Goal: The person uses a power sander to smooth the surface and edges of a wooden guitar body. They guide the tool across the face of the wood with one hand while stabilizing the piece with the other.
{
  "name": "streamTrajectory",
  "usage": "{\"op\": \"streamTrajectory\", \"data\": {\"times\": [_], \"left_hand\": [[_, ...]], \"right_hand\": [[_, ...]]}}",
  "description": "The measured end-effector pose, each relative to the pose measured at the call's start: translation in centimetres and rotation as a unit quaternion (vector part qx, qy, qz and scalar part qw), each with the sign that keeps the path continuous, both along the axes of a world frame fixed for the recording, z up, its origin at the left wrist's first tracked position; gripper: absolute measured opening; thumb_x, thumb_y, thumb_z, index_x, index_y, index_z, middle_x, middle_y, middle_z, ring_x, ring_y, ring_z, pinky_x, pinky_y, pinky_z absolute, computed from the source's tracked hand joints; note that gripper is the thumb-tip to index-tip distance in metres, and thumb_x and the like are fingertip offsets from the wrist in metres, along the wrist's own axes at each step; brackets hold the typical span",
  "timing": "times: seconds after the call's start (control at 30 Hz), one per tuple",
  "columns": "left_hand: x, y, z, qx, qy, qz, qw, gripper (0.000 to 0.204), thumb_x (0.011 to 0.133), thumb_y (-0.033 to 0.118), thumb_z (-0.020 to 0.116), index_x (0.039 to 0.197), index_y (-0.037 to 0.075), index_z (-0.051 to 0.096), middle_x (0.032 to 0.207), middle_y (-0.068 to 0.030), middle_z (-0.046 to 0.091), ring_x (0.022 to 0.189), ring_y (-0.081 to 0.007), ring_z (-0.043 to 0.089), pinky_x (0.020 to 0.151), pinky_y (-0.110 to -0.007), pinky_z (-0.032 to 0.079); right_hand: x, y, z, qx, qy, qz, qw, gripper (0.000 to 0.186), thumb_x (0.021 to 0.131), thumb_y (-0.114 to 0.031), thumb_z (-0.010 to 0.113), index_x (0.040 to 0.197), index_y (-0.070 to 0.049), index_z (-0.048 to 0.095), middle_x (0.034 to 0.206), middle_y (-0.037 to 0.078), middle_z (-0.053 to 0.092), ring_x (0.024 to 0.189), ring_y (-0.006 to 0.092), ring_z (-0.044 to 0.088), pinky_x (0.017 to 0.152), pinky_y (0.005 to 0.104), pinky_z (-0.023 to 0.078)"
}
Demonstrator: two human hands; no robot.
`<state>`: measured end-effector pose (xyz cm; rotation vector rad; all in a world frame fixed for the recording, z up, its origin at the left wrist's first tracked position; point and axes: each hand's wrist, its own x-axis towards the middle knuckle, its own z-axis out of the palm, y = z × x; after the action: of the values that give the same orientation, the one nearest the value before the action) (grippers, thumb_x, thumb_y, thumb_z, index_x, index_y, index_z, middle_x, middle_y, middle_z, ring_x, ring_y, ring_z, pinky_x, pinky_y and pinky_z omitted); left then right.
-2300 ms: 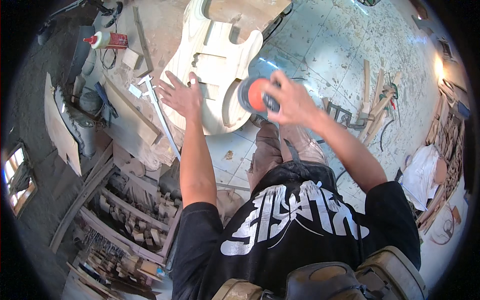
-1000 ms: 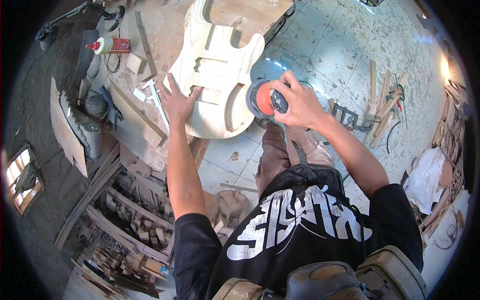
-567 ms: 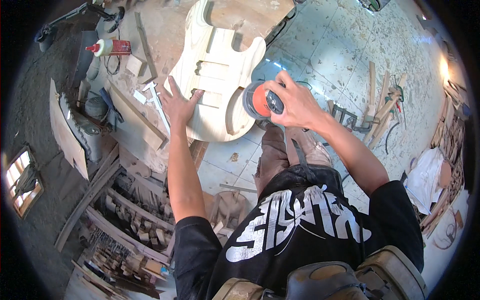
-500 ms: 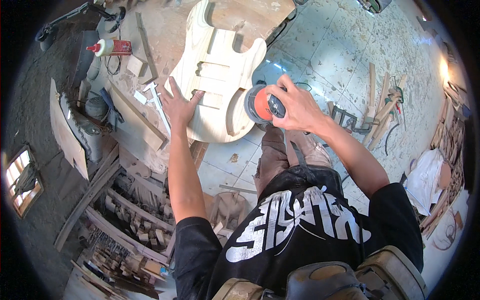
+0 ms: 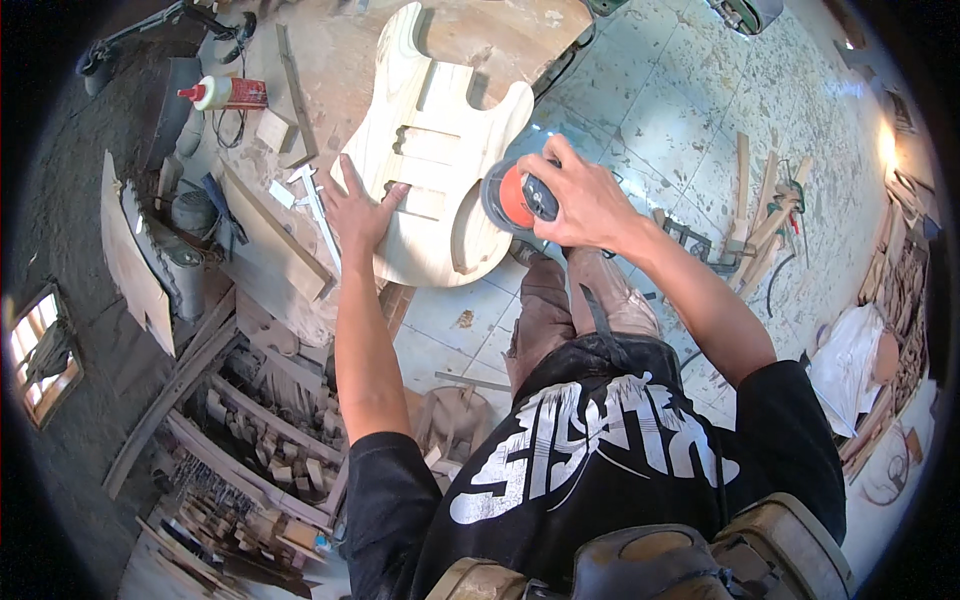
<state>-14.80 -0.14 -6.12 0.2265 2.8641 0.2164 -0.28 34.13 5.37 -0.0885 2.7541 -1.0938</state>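
From the head view I saw my left hand [image 5: 357, 215] spread flat on the guitar body [image 5: 437, 165] lying on the table [image 5: 330, 60], my right hand [image 5: 580, 200] clamped on the orange sander [image 5: 512, 197] at its lower edge, where a slip might gouge the wood or shift the unclamped body.

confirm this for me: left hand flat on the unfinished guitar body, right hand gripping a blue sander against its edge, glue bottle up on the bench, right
Not quite: the sander is orange and black, not blue, as the head view shows. The rest stands: the left hand lies flat on the unfinished guitar body, the right hand grips the sander against its edge, and the glue bottle lies on the bench.
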Motion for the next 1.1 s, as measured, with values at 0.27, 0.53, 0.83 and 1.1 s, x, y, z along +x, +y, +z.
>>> {"op": "streamTrajectory", "data": {"times": [0.27, 0.53, 0.83, 1.1], "left_hand": [[0.2, -0.3, -0.7, 0.030, 0.009, 0.002, 1.000, 0.133, 0.076, 0.087, 0.072, 0.173, 0.018, 0.013, 0.169, -0.0398, 0.014, 0.156, -0.0598, 0.016, 0.124, -0.067, 0.022], [-0.1, -0.3, -0.4, 0.030, 0.000, 0.010, 0.999, 0.133, 0.075, 0.086, 0.073, 0.173, 0.018, 0.013, 0.169, -0.0410, 0.014, 0.156, -0.0609, 0.016, 0.124, -0.068, 0.021], [-0.5, -0.4, -0.1, 0.011, 0.011, -0.005, 1.000, 0.133, 0.077, 0.087, 0.071, 0.173, 0.016, 0.012, 0.169, -0.0415, 0.010, 0.160, -0.0563, 0.010, 0.128, -0.061, 0.019], [1.8, 2.8, 1.4, 0.047, 0.051, -0.130, 0.989, 0.089, 0.093, 0.054, 0.071, 0.170, 0.029, 0.033, 0.176, -0.0259, 0.016, 0.162, -0.0455, 0.017, 0.127, -0.064, 0.023]], "right_hand": [[0.2, -0.1, -0.1, 0.009, -0.002, 0.008, 1.000, 0.064, 0.071, -0.023, 0.080, 0.131, -0.015, 0.060, 0.117, 0.019, 0.053, 0.089, 0.0449, 0.070, 0.075, 0.0544, 0.059], [0.0, -0.2, 0.4, 0.010, -0.021, -0.011, 1.000, 0.054, 0.072, -0.019, 0.077, 0.124, -0.015, 0.062, 0.111, 0.015, 0.053, 0.091, 0.0433, 0.068, 0.075, 0.0519, 0.059], [-1.8, 2.0, 0.7, 0.030, 0.055, -0.118, 0.991, 0.056, 0.073, -0.022, 0.078, 0.126, -0.018, 0.062, 0.115, 0.013, 0.056, 0.097, 0.0417, 0.070, 0.080, 0.0513, 0.059], [4.8, 8.9, 1.4, 0.051, 0.093, -0.308, 0.945, 0.058, 0.072, -0.024, 0.080, 0.128, -0.021, 0.062, 0.117, 0.011, 0.059, 0.101, 0.0381, 0.070, 0.086, 0.0483, 0.058]]}}
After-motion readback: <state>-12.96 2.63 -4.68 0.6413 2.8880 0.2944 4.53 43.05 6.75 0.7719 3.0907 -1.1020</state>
